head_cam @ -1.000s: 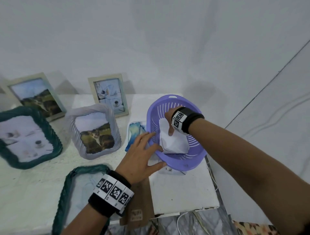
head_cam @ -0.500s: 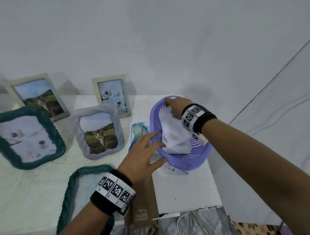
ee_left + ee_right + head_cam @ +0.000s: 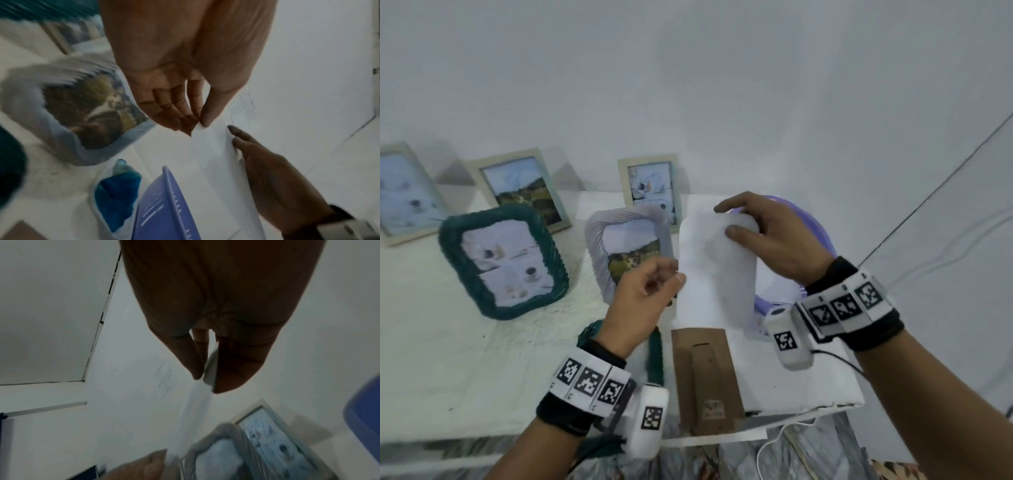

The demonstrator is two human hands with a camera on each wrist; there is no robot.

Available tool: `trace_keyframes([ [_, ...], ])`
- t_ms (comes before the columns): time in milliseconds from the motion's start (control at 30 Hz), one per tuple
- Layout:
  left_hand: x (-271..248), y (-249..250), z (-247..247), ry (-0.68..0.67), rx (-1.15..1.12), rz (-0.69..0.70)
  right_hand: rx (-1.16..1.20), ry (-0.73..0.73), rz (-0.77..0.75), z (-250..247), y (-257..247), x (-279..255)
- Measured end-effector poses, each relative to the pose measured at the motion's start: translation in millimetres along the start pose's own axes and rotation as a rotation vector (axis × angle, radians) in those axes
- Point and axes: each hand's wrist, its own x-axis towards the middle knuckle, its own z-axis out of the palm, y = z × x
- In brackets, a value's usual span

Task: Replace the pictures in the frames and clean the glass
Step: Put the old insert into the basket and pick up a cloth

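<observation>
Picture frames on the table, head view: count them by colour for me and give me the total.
Pale frames: 3
Green frames: 2 (one stands, one lies flat, partly hidden behind the left wrist)
Lilac frame: 1
Total: 6

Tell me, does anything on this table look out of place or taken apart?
Yes. A brown frame backing lies loose and flat near the table's front edge, next to a green frame lying flat, while the other frames stand upright. Both hands, left hand and right hand, hold a white sheet.
</observation>
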Motion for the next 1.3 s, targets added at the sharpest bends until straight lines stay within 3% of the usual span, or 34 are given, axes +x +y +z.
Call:
trace_keyframes([
  [167, -36, -15, -54, 0.094, -0.07, -0.1, 0.258, 0.123, 0.223, 77, 5, -35],
  [267, -59, -30, -78, 0.123, -0.046, -0.192, 0.395, 0.068, 0.351, 124, 6, -60],
  [367, -77, -48, -99, 0.054, 0.065, -0.239, 0.39, 0.039, 0.389, 157, 7, -78],
  [533, -95, -84, -137, 0.013, 0.495, -0.109, 0.383, 0.016, 0.488, 189, 15, -97],
  [667, -103, -113, -154, -0.106, 0.672, 0.006, 0.312, -0.014, 0.562, 207, 24, -104],
  [767, -109, -130, -155, -0.149, 0.722, 0.09, 0.148, -0.022, 0.546, 216, 26, -104],
  [933, -112, -141, -153, -0.079, 0.733, 0.183, -0.193, -0.093, 0.473, 220, 17, -104],
  [1300, -113, -148, -150, -0.023, 0.741, 0.252, -0.393, -0.164, 0.318, 227, 15, -109],
])
